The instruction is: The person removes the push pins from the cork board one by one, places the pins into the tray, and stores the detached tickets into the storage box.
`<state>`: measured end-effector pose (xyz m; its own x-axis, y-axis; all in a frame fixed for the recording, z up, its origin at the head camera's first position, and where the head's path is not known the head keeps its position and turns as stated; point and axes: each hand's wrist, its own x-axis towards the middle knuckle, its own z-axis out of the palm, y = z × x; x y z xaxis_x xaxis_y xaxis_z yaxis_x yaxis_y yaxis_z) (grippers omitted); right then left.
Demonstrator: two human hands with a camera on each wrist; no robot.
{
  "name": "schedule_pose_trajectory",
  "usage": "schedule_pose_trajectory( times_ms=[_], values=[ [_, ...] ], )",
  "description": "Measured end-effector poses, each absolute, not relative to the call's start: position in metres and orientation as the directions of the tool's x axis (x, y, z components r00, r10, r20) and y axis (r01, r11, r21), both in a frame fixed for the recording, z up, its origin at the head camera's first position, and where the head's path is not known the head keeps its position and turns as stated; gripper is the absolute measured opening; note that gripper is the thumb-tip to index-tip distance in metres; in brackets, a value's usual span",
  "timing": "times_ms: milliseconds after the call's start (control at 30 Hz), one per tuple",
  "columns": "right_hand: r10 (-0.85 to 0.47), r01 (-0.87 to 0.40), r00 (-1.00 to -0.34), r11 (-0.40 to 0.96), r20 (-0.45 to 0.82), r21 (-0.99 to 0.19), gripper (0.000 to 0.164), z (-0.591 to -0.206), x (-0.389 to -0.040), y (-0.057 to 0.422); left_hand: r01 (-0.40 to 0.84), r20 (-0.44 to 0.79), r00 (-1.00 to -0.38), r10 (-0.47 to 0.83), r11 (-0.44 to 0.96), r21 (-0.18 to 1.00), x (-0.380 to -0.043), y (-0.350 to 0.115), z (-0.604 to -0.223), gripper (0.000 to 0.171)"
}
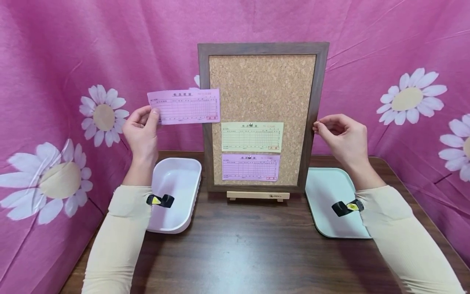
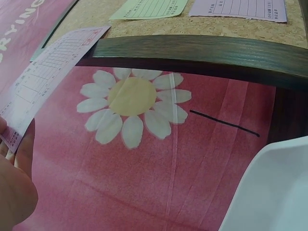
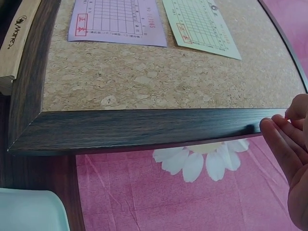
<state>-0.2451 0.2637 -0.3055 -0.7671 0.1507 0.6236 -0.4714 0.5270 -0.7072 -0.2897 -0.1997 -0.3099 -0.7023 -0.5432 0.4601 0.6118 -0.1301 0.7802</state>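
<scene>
Aloft, a purple slip [image 1: 185,106] is pinched in the left grip [image 1: 141,134]; the right grip [image 1: 350,141] is closed, fingertips together.

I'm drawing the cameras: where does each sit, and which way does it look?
Head: on the head, facing forward and down at the corkboard; left hand, right hand and sleeves show.
Left wrist: worn there, facing the held purple slip and frame; part of the left hand shows.
Right wrist: worn there, facing the frame's other side; part of the right hand shows.
Both wrist views share the corkboard's two slips.
</scene>
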Motion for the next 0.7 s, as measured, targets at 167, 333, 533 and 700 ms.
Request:
schedule_pose_trajectory(
  times_ms=[167, 333, 533, 700],
  values=[
    [0.149, -0.468, -0.773, 0.522, 0.616, -0.713, 0.017, -0.309, -0.244, 0.266, 0.615, 0.44, -0.709, -0.551, -0.179, 0.768, -0.289, -0.203, -0.311, 0.02],
    [0.146, -0.458, -0.779, 0.533, 0.61, -0.712, 0.017, -0.312, -0.244, 0.268, 0.616, 0.424, -0.702, -0.571, -0.188, 0.765, -0.286, -0.207, -0.312, 0.02],
    [0.147, -0.447, -0.783, 0.544, 0.605, -0.71, 0.017, -0.315, -0.243, 0.269, 0.623, 0.419, -0.7, -0.578, -0.209, 0.753, -0.283, -0.211, -0.312, 0.019],
    [0.136, -0.456, -0.786, 0.532, 0.604, -0.713, 0.018, -0.317, -0.243, 0.269, 0.637, 0.413, -0.7, -0.582, -0.25, 0.729, -0.283, -0.214, -0.313, 0.018]
  ],
)
